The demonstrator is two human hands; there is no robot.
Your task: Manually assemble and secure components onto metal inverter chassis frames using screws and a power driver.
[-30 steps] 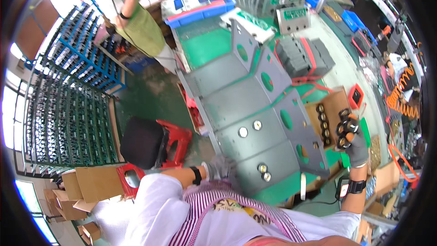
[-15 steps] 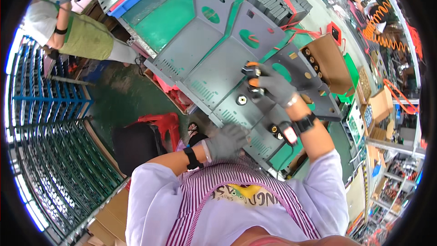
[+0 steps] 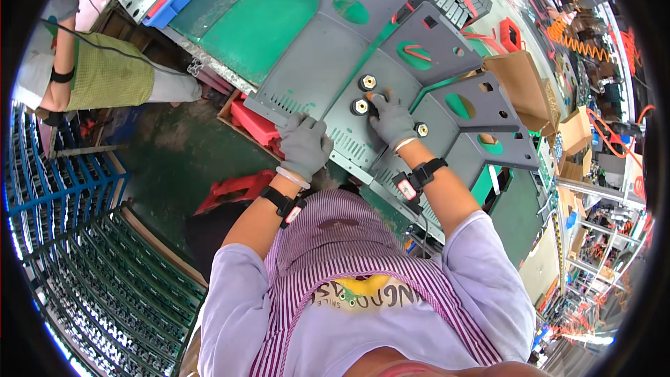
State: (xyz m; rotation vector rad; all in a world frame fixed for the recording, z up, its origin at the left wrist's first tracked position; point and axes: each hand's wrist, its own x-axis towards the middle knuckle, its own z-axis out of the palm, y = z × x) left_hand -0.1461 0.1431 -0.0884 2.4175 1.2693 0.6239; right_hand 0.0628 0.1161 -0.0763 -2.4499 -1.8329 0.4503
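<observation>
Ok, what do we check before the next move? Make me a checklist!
1. Gloves on left hand and right hand: ok.
2. Two black round parts resting on one gray panel: ok.
3. Third round part resting on the neighboring panel: ok.
4. Right fingertips clear of the nearest part: cannot tell.
5. Cardboard box contents in sight: not ok, its walls hide them.

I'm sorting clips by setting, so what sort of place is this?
Probably a factory assembly workshop: bent grey metal panels lie side by side on a green-topped workbench, a coiled orange hose shows at the right, and a many-rowed rack stands at the left.
</observation>
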